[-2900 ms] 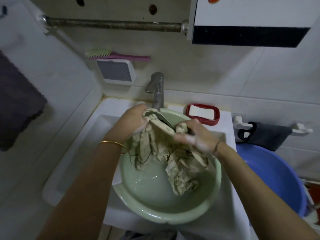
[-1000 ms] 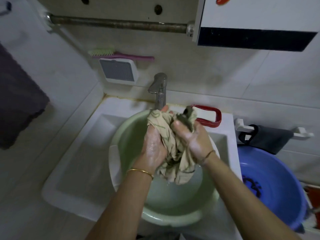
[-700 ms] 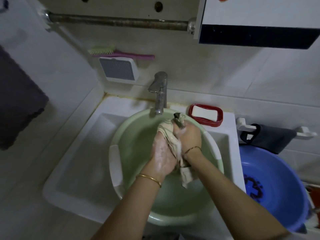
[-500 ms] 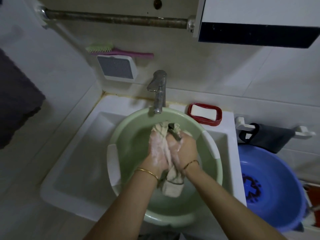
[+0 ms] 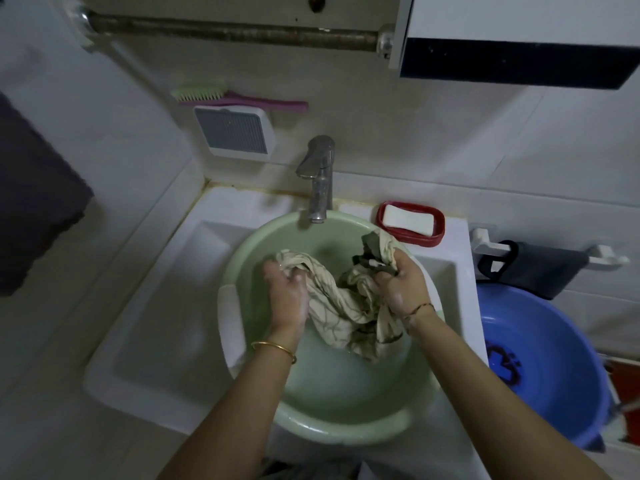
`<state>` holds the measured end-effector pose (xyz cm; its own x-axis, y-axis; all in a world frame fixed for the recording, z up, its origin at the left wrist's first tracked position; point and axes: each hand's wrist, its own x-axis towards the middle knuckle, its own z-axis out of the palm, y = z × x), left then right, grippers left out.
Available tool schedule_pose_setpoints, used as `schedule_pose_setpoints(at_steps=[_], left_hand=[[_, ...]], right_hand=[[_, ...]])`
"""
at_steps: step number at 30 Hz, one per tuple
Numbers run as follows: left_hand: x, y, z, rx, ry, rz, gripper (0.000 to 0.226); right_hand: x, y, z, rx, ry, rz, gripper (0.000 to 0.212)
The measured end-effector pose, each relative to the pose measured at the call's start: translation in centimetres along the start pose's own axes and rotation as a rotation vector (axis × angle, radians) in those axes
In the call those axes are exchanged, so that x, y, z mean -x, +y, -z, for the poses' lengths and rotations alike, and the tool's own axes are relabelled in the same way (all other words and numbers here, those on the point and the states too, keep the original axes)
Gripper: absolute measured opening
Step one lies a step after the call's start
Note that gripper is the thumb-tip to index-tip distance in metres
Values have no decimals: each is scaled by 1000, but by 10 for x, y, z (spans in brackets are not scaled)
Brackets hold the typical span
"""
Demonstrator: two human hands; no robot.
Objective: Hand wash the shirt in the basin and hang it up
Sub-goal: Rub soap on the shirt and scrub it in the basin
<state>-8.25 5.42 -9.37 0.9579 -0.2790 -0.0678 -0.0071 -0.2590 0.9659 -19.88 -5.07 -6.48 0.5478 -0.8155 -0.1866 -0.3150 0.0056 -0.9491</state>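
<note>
A wet beige patterned shirt (image 5: pixel 341 306) hangs bunched over the pale green basin (image 5: pixel 332 427), which sits in the white sink (image 5: pixel 145 341). My left hand (image 5: pixel 287 292) grips one bunch of the shirt at the basin's left side. My right hand (image 5: pixel 401 285) grips another bunch near the basin's far right rim. The cloth stretches between both hands and its lower end trails toward the water in the basin.
A metal tap (image 5: pixel 318 178) stands behind the basin. A red soap dish (image 5: pixel 410 223) with a white bar sits at the sink's back right. A blue tub (image 5: pixel 540 362) is to the right, a metal rail (image 5: pixel 235 31) above, a brush (image 5: pixel 235 97) on the wall.
My hands were pressed together rubbing the bunched shirt; now they have moved apart, pulling the cloth out between them over the basin.
</note>
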Motion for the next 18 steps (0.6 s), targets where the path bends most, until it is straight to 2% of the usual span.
schedule_pose_setpoints(at_steps=[3, 5, 8, 10, 12, 13, 16, 18], left_hand=[[-9, -10, 5, -253, -32, -225, 28], [-18, -28, 14, -450, -88, -312, 42], [-29, -55, 31, -650, -243, -383, 59], [-29, -65, 36, -880, -322, -414, 50], [-27, -68, 35, -1061, -360, -422, 42], [-25, -66, 34, -1112, -367, -405, 39], [-30, -69, 30, -1234, -432, -429, 46], [-32, -69, 23, -1271, -532, -436, 55]], right_hand=[[-1, -1, 2, 57, 54, 21, 36], [-4, -3, 5, 161, 64, 17, 32], [-12, 0, 2, 585, -25, -108, 40], [-11, 6, -11, 857, -96, -147, 57], [-10, 15, -28, 991, -136, -91, 78], [-10, 18, -35, 1053, -150, -53, 80], [-17, 21, -56, 1231, -213, -1, 56], [-22, 31, -67, 1243, -252, 26, 53]])
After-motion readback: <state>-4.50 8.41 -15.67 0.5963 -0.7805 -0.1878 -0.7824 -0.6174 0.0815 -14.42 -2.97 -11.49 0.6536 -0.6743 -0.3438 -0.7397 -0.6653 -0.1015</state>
